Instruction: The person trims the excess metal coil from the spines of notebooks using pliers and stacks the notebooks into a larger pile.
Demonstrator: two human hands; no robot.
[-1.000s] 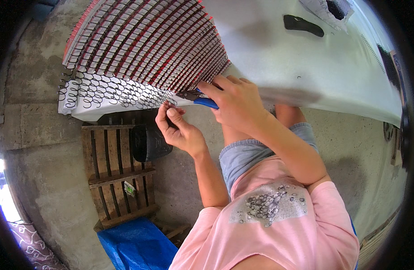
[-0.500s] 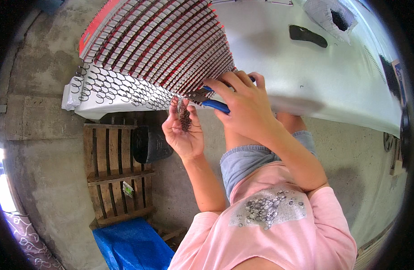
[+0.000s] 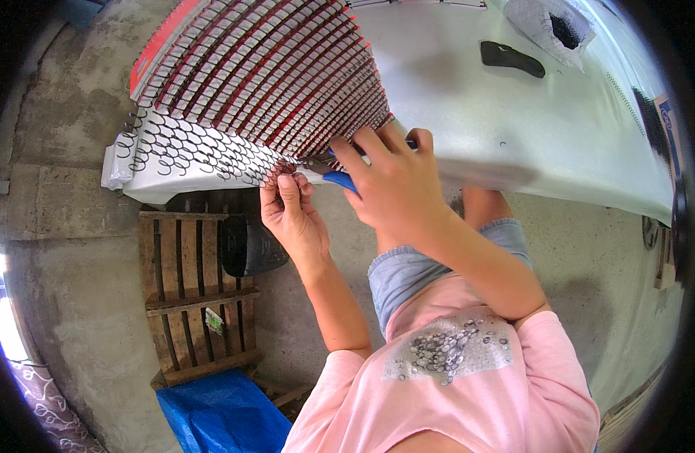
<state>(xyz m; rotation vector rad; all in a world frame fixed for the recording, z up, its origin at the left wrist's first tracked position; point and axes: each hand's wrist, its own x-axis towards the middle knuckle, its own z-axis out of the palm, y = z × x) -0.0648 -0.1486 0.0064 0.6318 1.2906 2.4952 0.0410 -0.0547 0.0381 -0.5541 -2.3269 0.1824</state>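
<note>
Fig.: Head view, looking down at a wire spring unit (image 3: 264,83) lying on a white sheet-covered table (image 3: 513,128); rows of coils w/ red strips run toward the near edge, and looser spiral wires (image 3: 189,155) spread over the sheet's left overhang.

Right hand (image 3: 396,181): grip closed around blue-handled pliers (image 3: 340,180); the tool's nose sits at the near corner of the spring unit, but the tip itself is hidden by fingers and wire, so whether it bites a coil cannot be told.

Left hand (image 3: 295,215): palm up below the table edge, thumb and forefinger pinched narrow on a small wire piece at that same corner, touching the coils just beside the pliers.

Surroundings: wooden pallet (image 3: 193,294) on the concrete floor below, a dark bucket-like container (image 3: 249,245) on it, blue tarp (image 3: 219,415) nearer the person; a black flat object (image 3: 513,59) lies farther back on the table.

Risks (judgement): L fingertips lie v. close to the tool nose, so a slip of the pliers could pinch or jab them; cut wire ends may spring and scratch; a small clip, if released, would prob. drop between the pallet slats.
</note>
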